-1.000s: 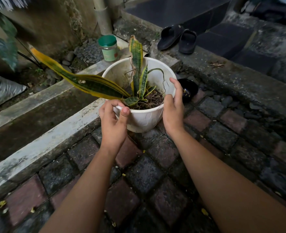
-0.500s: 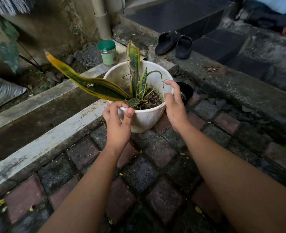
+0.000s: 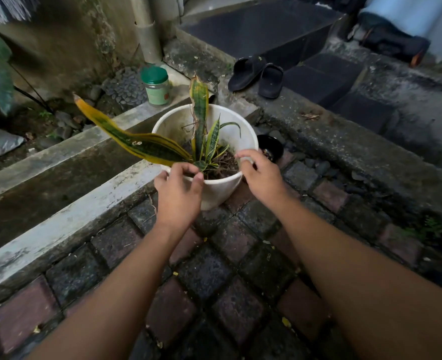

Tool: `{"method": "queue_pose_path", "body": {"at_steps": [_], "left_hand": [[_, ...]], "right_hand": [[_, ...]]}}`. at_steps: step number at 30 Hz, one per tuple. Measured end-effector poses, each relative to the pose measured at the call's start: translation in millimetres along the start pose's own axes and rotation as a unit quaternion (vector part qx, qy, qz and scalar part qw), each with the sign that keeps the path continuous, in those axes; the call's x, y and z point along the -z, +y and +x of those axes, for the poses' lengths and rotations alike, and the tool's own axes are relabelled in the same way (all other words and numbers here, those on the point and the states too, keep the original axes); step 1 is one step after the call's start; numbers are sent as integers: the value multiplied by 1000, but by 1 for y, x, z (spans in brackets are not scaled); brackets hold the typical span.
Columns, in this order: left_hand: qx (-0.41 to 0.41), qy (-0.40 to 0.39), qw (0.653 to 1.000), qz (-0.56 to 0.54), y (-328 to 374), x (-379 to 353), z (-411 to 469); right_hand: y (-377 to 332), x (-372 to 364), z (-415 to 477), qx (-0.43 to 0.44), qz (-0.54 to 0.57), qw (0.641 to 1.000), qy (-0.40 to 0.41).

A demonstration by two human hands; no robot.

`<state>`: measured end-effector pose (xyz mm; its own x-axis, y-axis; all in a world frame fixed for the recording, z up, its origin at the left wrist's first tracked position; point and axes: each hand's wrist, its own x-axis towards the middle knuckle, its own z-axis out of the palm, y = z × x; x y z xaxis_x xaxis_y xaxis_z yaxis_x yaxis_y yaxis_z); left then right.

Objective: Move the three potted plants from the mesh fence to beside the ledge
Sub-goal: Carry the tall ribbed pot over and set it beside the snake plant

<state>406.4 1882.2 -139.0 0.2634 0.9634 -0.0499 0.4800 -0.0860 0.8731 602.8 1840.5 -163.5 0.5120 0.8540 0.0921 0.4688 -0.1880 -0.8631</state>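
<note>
— Head view: what's the ground?
— Wet brick paving (image 3: 235,302), ledge (image 3: 66,222) left.
— Hands?
— Left hand (image 3: 179,196), right hand (image 3: 262,175) — fingers loosely curled on the pot (image 3: 214,189) rim; pot stands beside the ledge.

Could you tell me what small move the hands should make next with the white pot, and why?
Probably lift both hands clear: the white pot appears to rest on the pavers beside the ledge, and the left hand and right hand are loosely curled at its rim.

both hands' fingers (image 3: 243,155) loosened off white pot (image 3: 216,189)
</note>
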Motion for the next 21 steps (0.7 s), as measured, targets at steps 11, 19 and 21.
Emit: {"method": "queue_pose_path", "body": {"at_steps": [11,19,21], "left_hand": [[90,-282,954,45,253,130,-56],[-49,-353,930,-90,550,266,-178],[-91,-400,907,-93,602,291,-213]], "right_hand": [[-222,248,-32,-185,-92,978,24],[-524,460,-176,-195,-226,948,109],[-591,498,-224,-206,-256,932,152]]}}
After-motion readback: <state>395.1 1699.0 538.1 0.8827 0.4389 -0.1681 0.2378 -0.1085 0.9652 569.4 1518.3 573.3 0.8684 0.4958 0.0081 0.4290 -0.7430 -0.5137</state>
